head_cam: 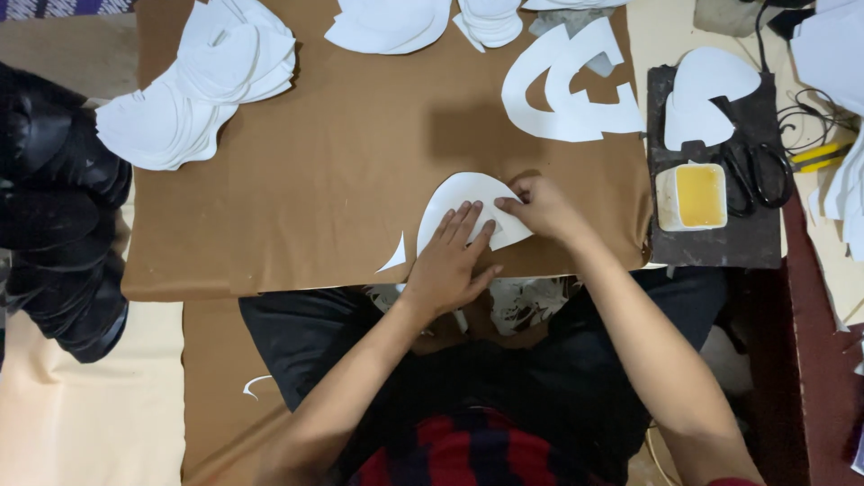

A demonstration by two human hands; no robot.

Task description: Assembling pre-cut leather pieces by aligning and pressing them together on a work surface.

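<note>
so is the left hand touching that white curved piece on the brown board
Touching: the head view shows the left hand lying flat on the white curved piece.

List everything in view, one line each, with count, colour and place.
board: one, brown, centre
curved piece: one, white, under both hands
stacks of cut pieces: several, white, along the board's top edge
open-shaped cutouts: two, white, upper right
sliver: one, white, left of the hands
tub: one, white with yellow contents, right
scissors: one pair, black, beside the tub
black material: a pile, far left
left hand: flat on the piece
right hand: pinching its edge
</note>
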